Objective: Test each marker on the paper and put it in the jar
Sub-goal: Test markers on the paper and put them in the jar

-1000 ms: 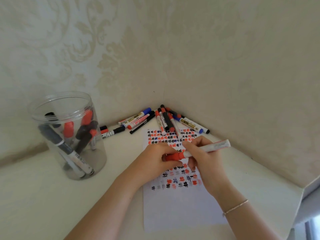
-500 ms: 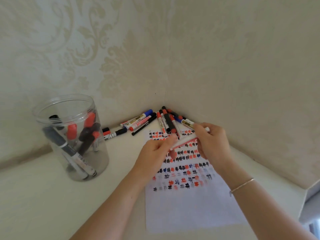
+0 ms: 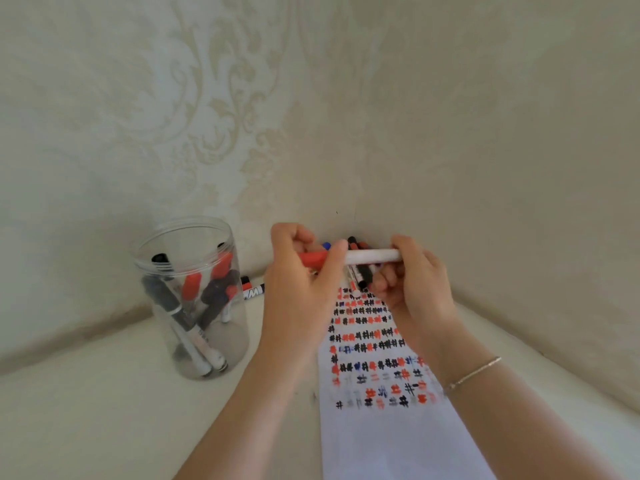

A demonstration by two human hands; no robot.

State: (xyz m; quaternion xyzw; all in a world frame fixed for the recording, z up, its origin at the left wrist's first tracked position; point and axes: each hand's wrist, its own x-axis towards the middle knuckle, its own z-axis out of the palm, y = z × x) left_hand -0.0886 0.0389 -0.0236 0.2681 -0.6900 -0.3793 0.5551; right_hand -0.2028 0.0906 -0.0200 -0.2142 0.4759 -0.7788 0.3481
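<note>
Both hands hold a white marker [image 3: 372, 256] level above the paper, its red cap [image 3: 313, 259] pointing left. My left hand [image 3: 304, 271] grips the red cap end; my right hand [image 3: 412, 282] grips the white barrel's other end. The paper [image 3: 391, 427] lies below the hands, covered with rows of red, black and blue hash marks. A clear plastic jar [image 3: 194, 296] stands to the left, open at the top, with several red- and black-capped markers inside. The pile of loose markers [image 3: 360, 271] in the corner is mostly hidden behind my hands.
Patterned cream walls meet in a corner right behind the marker pile. One black-and-red marker [image 3: 252, 289] lies between the jar and my left hand. The white tabletop [image 3: 86, 410] spreads out in front of the jar.
The hands have lifted the marker from the paper up toward the corner and turned it level. The camera has tilted, so jar and paper now sit lower and further right.
</note>
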